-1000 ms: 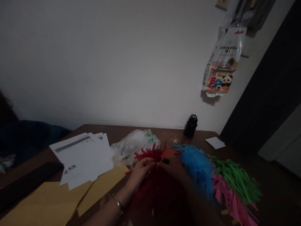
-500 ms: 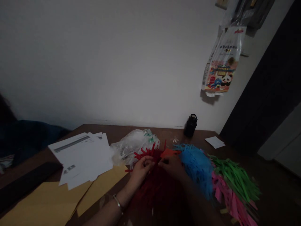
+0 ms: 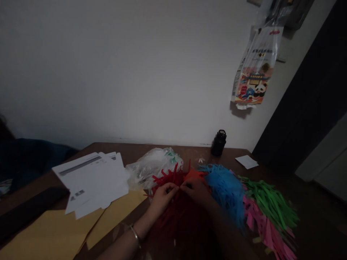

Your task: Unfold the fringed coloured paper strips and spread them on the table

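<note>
My left hand [image 3: 163, 195], with a bangle on its wrist, pinches at the red fringed paper [image 3: 173, 213] on the table. Close against it, my right hand [image 3: 196, 191] is also pinched on the red paper, and the fingertips of both hands nearly meet. Cut strips stick up behind the hands and hang down between the forearms, where it is dark. Orange fringed paper [image 3: 194, 174] lies just behind my right hand. To its right are bunches of blue fringed paper [image 3: 223, 191], pink strips [image 3: 267, 227] and green strips [image 3: 272, 202].
On the brown table [image 3: 108, 147] lie white printed sheets [image 3: 94, 180], yellow paper [image 3: 51, 231], a dark long object [image 3: 29, 207] and a crumpled plastic bag [image 3: 151, 166]. A black bottle [image 3: 218, 143] and a white card [image 3: 246, 161] are at the back right. A panda-printed bag [image 3: 253, 79] hangs on the wall.
My fingertips have come closer together over the red paper. More of its strips show behind my left hand. The view has shifted slightly.
</note>
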The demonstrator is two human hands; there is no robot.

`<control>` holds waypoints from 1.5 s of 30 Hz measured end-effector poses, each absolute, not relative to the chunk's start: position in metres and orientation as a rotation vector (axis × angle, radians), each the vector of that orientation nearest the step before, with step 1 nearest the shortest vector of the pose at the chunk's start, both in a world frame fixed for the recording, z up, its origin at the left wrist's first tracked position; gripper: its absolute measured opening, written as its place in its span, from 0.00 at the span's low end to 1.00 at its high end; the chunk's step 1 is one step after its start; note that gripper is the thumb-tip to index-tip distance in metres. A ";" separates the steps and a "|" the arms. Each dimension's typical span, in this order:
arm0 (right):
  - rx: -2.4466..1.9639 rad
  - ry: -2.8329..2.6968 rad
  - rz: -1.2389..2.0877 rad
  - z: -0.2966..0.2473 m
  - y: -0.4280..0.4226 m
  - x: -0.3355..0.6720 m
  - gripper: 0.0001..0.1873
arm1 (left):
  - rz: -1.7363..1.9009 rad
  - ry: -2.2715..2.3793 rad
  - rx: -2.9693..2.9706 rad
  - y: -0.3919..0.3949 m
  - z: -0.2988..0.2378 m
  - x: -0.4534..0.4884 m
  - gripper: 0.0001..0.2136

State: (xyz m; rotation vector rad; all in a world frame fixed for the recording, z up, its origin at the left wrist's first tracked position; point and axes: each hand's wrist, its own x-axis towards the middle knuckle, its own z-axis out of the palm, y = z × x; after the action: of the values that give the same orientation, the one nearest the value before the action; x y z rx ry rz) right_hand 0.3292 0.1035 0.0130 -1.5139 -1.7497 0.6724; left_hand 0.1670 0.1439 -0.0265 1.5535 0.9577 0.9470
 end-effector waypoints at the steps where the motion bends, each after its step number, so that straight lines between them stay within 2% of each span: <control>1: -1.516 -1.751 0.679 0.013 0.104 0.329 0.09 | 0.937 0.962 1.541 0.145 -0.027 0.167 0.17; 21: -1.588 -1.765 0.726 0.009 0.106 0.338 0.04 | 0.853 0.939 1.387 0.142 -0.029 0.167 0.22; 26: -1.629 -1.757 0.682 0.015 0.098 0.331 0.10 | 0.842 0.935 1.380 0.140 -0.026 0.167 0.22; 31: -1.637 -1.794 0.656 0.021 0.094 0.326 0.02 | 0.839 0.941 1.382 0.139 -0.025 0.167 0.22; 45: -1.662 -1.748 0.734 0.010 0.103 0.336 0.06 | 0.844 0.957 1.410 0.139 -0.026 0.167 0.21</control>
State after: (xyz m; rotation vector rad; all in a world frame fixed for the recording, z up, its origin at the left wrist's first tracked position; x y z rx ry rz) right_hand 0.3355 0.1030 0.0096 -1.6624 -1.7477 0.7335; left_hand 0.1667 0.1386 -0.0265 1.4099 0.9566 0.8443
